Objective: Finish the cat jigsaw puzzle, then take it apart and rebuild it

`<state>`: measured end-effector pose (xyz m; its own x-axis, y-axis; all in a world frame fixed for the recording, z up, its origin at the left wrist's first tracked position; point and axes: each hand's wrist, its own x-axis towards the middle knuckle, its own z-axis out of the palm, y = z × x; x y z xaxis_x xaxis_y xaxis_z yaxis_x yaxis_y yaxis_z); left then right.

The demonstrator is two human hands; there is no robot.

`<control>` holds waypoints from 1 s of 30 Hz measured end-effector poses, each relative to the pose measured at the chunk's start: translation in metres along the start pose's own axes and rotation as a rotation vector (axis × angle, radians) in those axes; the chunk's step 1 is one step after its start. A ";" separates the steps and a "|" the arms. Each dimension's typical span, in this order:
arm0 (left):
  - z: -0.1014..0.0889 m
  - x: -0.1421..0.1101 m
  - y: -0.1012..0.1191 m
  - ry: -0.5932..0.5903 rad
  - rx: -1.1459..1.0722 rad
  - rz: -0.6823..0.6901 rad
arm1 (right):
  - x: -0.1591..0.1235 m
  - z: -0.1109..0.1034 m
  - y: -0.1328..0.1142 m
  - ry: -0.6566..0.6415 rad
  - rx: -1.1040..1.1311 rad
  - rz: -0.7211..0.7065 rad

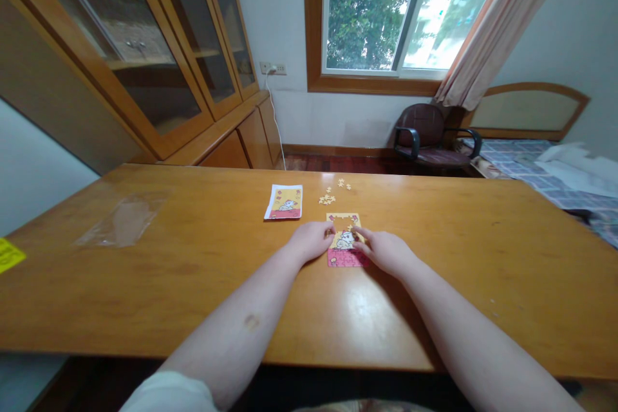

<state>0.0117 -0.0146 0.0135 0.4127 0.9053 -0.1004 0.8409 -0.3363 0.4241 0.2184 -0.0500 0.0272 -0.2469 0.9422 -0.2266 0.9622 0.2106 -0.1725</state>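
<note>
with left hand [313, 240] curled at left edge of puzzle [346, 259] on table [183, 270], pinch impossible to judge; with right hand [387, 251] over right side, thumb and forefinger apart. joined below, unfilled above, with loose pieces [327, 200] beyond.

On the table [145, 296], loose pieces [327, 199] lie behind the puzzle [344, 242], a card [284, 203] to its left.

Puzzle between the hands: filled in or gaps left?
Gaps left: the puzzle is unfilled across part of its upper half, and loose pieces lie beyond it.
</note>
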 end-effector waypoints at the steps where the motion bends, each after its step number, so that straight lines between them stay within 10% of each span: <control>1: 0.000 0.000 0.000 0.001 0.000 0.002 | 0.001 0.000 0.000 0.005 -0.001 0.003; 30: 0.005 0.005 -0.008 0.068 0.008 -0.015 | 0.013 0.012 0.009 0.078 0.046 -0.057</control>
<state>0.0086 -0.0083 0.0047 0.3757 0.9257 -0.0453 0.8495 -0.3244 0.4161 0.2230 -0.0393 0.0110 -0.2891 0.9470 -0.1399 0.9403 0.2535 -0.2271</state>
